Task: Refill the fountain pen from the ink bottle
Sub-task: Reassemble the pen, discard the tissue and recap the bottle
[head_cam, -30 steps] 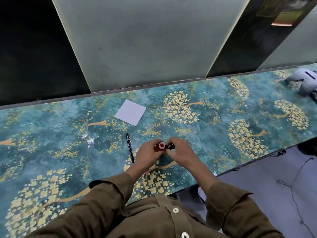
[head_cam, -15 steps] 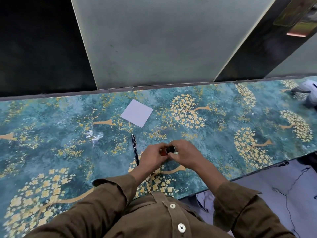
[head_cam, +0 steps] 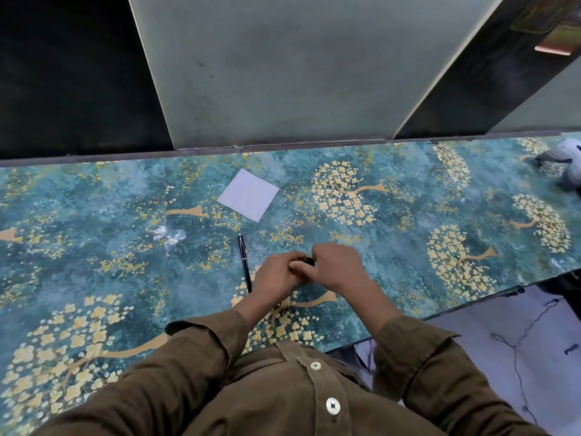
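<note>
On the patterned bench (head_cam: 94,247), head view: both hands are held together near the front edge, closed around a small ink bottle (head_cam: 306,264). Only a dark cap and a trace of red are visible between the fingers; the bottle body is mostly hidden. The left hand (head_cam: 276,275) is curled round the bottle from its own side, and the right hand (head_cam: 338,270) is curled over the dark top. Judged from this grip, the cap is being worked; whether it is on or off cannot be told.

The fountain pen (head_cam: 244,262) lies flat on the bench just beside the left hand, on its outer side, untouched. Its long axis runs from near the person away toward the far wall, with the near end hidden behind the left wrist. The left hand is plainly the nearer one to the pen; the right hand would have to cross over the bottle.

A square sheet of pale paper (head_cam: 248,195) lies farther back, apart from the pen. Brown sleeves (head_cam: 201,350) cover both forearms.
</note>
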`<state>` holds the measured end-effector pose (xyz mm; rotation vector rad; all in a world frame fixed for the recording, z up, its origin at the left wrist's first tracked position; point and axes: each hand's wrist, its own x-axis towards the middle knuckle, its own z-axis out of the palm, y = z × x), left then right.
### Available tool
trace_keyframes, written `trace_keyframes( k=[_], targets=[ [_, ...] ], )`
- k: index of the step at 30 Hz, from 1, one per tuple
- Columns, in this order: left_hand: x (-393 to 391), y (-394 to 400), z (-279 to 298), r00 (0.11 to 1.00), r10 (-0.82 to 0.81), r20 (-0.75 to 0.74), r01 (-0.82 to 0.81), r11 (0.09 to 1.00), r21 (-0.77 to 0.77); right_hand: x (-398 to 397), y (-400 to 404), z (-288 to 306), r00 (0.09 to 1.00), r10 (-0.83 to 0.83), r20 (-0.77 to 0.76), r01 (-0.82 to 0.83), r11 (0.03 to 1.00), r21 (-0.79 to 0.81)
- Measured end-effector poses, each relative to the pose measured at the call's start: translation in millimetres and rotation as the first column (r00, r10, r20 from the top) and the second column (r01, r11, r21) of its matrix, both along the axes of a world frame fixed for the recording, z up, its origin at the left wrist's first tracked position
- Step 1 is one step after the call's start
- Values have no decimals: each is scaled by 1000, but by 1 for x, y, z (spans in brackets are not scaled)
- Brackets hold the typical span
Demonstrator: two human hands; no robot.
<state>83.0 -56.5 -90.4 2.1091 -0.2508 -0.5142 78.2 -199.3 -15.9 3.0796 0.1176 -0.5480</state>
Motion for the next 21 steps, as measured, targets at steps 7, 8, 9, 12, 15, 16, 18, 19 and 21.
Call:
trace_keyframes(
  k=[7, 8, 9, 12, 15, 16, 18, 19, 21],
  targets=[
    [-2, 0, 1, 1000, 13, -22, -14, 1000, -17, -2, -5, 5, 994, 42, -103, -13, 964, 267],
    [-3, 0, 2, 1000, 16, -25, -17, 1000, -19, -1, -4, 5, 995, 34, -94, -9, 968, 252],
    [-3, 0, 2, 999, 21, -28, -21, 1000, -19, -1, -3, 6, 996, 22, -83, -2, 973, 232],
    [-2, -1, 5, 999, 19, -37, -20, 1000, -16, 2, 0, 6, 999, 14, -32, -10, 992, 129],
    [-2, -1, 7, 999, 17, -50, -18, 999, -30, 1, 0, 4, 1000, 22, 9, -23, 998, 57],
    [-3, -1, 8, 999, 17, -52, -18, 999, -30, 0, -1, 5, 1000, 15, 8, -16, 997, 77],
    [-3, -1, 8, 998, 20, -51, -21, 1000, -16, -3, -4, 5, 1000, 1, -31, 5, 983, 182],
    [-3, -1, 7, 998, 24, -52, -25, 1000, -13, -4, -6, 6, 998, 12, -57, 1, 973, 231],
    [-4, -1, 7, 998, 30, -57, -32, 999, -28, -6, -8, 6, 996, 40, -77, -18, 963, 268]
  ],
)
